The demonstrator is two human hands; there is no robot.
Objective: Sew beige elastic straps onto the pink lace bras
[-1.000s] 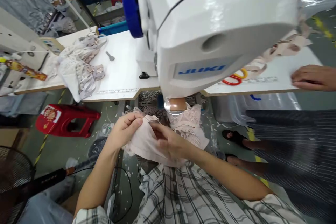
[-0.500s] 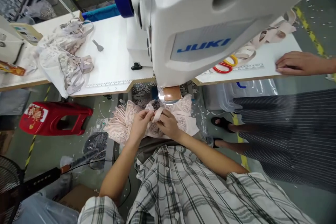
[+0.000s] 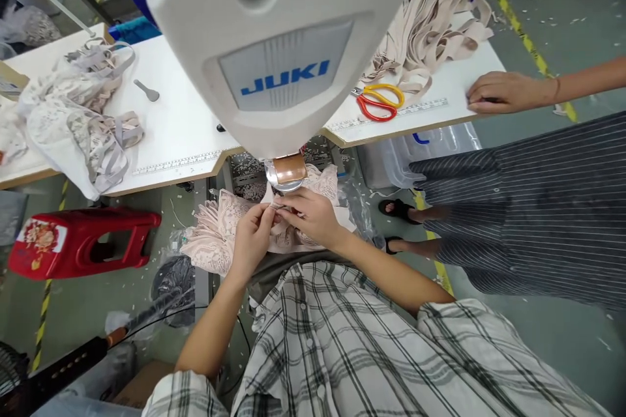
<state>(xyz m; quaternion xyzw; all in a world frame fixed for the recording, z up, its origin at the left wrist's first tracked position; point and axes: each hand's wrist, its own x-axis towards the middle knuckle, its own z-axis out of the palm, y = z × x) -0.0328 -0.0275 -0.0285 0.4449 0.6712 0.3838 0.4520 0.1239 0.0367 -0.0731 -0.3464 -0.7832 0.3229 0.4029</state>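
My left hand [image 3: 252, 234] and my right hand [image 3: 315, 216] meet just below the head of a white sewing machine [image 3: 288, 32]. Between their pinched fingertips is a pale pink fabric strap [image 3: 274, 206], its ends hidden by my fingers. Under and around both hands, a heap of pale pink lace pieces [image 3: 215, 238] lies across my lap. Close above the right fingers sits the machine's brown guard [image 3: 289, 168]; the needle is hidden from view.
Red-and-yellow-handled scissors [image 3: 379, 103] lie beside a pile of beige straps [image 3: 430, 26] on the right. Lace garments [image 3: 73, 117] cover the left tabletop. A co-worker's hand [image 3: 508, 92] rests on the table's right edge. A red stool [image 3: 83, 241] stands at left.
My view has swung, so the machine appears further left and more of the strap pile shows. The strap loop above my right fingers is gone from sight, and my fingertips are closer together.
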